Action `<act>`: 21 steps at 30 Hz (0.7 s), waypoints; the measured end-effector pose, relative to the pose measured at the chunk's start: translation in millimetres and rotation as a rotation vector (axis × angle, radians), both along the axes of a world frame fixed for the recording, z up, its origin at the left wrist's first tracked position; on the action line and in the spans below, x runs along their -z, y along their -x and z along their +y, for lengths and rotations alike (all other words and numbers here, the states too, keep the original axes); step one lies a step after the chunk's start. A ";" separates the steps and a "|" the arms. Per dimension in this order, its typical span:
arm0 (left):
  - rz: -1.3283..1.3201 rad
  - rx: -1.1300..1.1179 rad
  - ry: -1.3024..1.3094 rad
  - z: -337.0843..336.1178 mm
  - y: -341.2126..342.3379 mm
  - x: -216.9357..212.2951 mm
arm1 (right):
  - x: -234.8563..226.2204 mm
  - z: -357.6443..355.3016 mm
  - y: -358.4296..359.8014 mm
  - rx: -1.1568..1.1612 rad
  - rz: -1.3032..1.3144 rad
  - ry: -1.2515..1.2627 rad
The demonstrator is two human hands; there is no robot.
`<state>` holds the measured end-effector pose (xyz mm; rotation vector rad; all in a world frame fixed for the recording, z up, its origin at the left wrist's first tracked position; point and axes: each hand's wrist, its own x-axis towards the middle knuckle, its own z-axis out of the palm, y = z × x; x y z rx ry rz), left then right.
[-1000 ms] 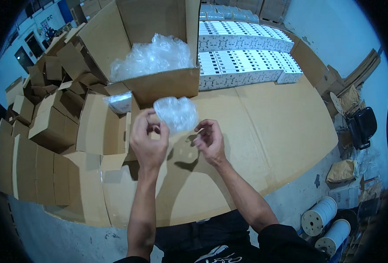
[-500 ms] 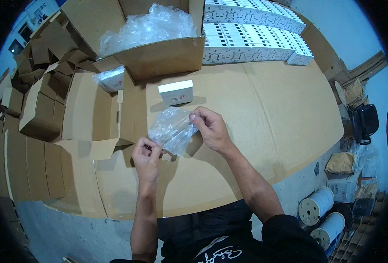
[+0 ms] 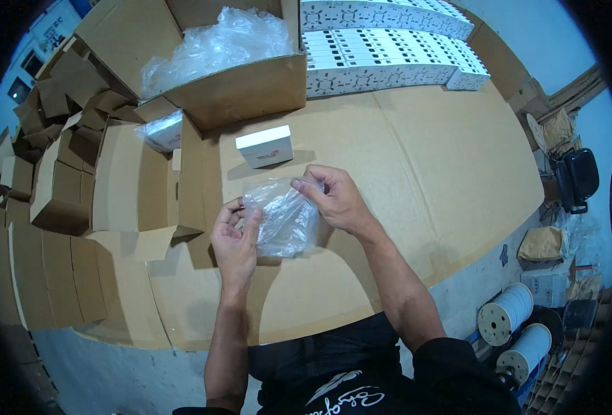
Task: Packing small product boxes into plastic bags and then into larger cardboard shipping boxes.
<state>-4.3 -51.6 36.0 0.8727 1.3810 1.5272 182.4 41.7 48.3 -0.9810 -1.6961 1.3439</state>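
We hold the clear plastic bag (image 3: 282, 220) just above the cardboard-covered counter (image 3: 416, 166), left hand (image 3: 234, 243) and right hand (image 3: 335, 199) each closing a grip on opposite edges, apparently to spread it beside the small white box (image 3: 265, 146).

**Packages on our cardboard-covered bench**

At frame centre we hold a clear plastic bag (image 3: 283, 218). Just above lies a small white box (image 3: 265, 146). White cartons (image 3: 389, 48) line the top; folded brown boxes (image 3: 57, 180) crowd the left.

packing workshop | folded cardboard boxes (image 3: 57, 200) stacked left | rows of white cartons (image 3: 389, 48) | cardboard-covered table (image 3: 416, 166)
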 end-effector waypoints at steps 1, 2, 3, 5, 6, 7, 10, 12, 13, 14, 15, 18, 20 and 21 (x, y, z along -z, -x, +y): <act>0.030 -0.007 0.031 0.2 0.6 2.0 | -1.9 0.8 -2.4 0.006 -0.007 -0.016; 0.061 -0.014 0.062 0.1 1.4 3.2 | -1.3 1.8 -4.8 0.008 -0.008 -0.015; 0.061 -0.013 0.063 -0.7 2.4 3.7 | -0.4 2.6 -7.0 0.009 0.040 0.025; 0.046 0.000 0.116 -1.8 4.0 4.3 | 0.0 3.5 -7.6 0.010 0.088 0.064; 0.046 -0.001 0.116 -1.7 2.4 5.6 | -0.9 3.4 -6.0 0.047 0.136 0.106; 0.049 -0.044 0.051 -2.1 0.8 7.7 | -4.4 2.8 -1.2 0.080 0.187 0.149; 0.067 -0.119 -0.024 -1.5 -5.8 7.8 | -21.2 -9.4 8.3 0.043 0.342 0.421; 0.079 -0.149 -0.034 1.3 -7.4 10.9 | -7.0 -14.1 15.8 0.032 0.311 0.364; 0.094 -0.149 -0.078 3.6 -8.0 14.6 | -0.7 -16.7 19.7 0.022 0.281 0.310; 0.109 -0.150 -0.121 5.3 -8.2 16.5 | 4.0 -20.5 23.5 0.019 0.282 0.310; 0.111 -0.154 -0.122 7.3 -7.6 17.1 | 7.4 -24.4 27.5 0.057 0.188 0.254; 0.069 -0.132 -0.028 14.3 -9.2 13.2 | 15.4 -25.7 32.3 0.110 0.054 0.146; 0.095 -0.172 0.019 13.1 -6.2 13.7 | 15.2 -24.4 33.5 0.107 0.022 0.094; 0.095 -0.175 0.019 12.2 -6.2 14.0 | 12.9 -23.0 31.0 0.105 -0.055 0.095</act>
